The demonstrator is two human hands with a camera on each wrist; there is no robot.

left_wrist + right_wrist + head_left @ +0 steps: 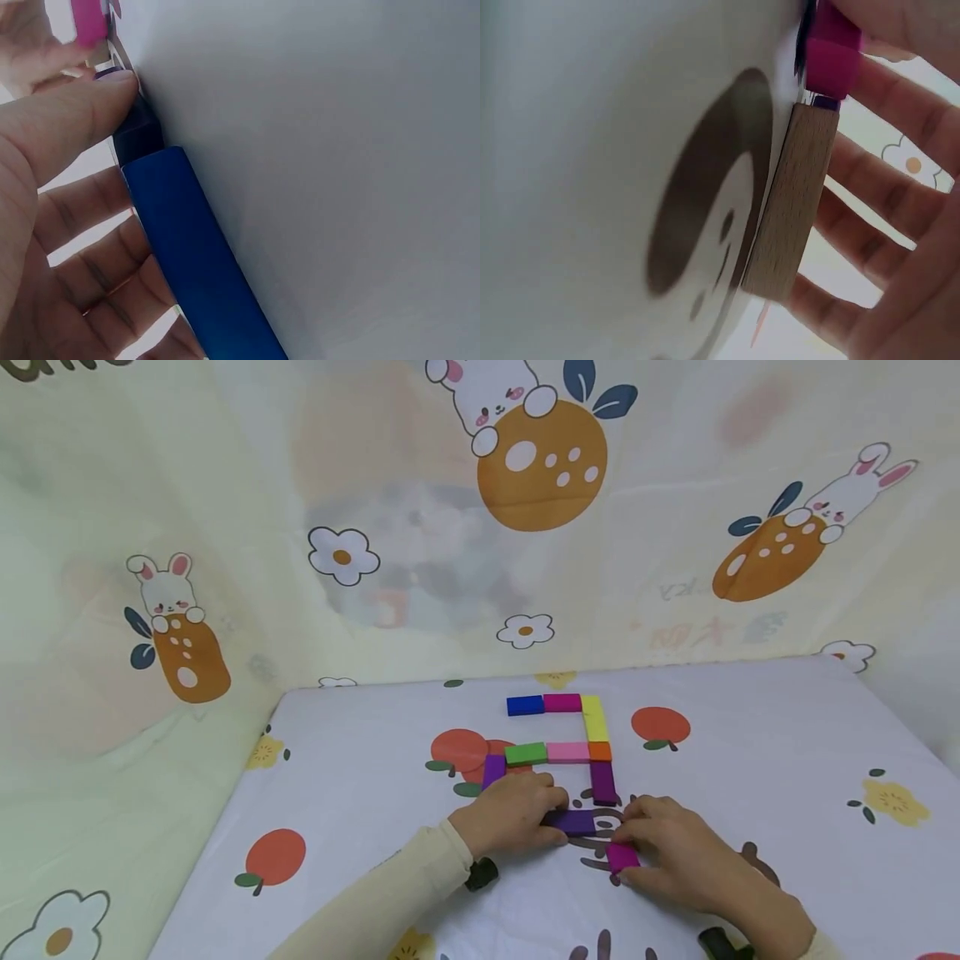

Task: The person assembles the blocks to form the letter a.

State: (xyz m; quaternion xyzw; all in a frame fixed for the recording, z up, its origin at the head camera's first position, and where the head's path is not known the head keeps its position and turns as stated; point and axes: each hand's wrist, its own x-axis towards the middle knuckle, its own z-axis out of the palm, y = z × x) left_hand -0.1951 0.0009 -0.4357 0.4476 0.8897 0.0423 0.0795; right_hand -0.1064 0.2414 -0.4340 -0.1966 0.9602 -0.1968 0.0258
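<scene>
My left hand (513, 814) pinches a dark purple block (570, 822) lying on the tabletop, thumb on its near side. In the left wrist view a blue block (202, 255) lies end to end with it, beside the fingers; the hand hides it from the head view. My right hand (678, 852) holds a magenta block (621, 857) between thumb and fingers, close to the purple block's right end. A plain wooden block (793, 202) shows under the right hand's fingers in the right wrist view, hidden in the head view.
Beyond the hands, coloured blocks form an angular line: blue (525, 705), magenta (562, 702), yellow (594, 719), orange (599, 751), pink (567, 752), green (526, 754), purple (493, 770) and dark purple (603, 783). A printed cloth (360, 760) covers the table; a patterned curtain (420, 635) stands behind.
</scene>
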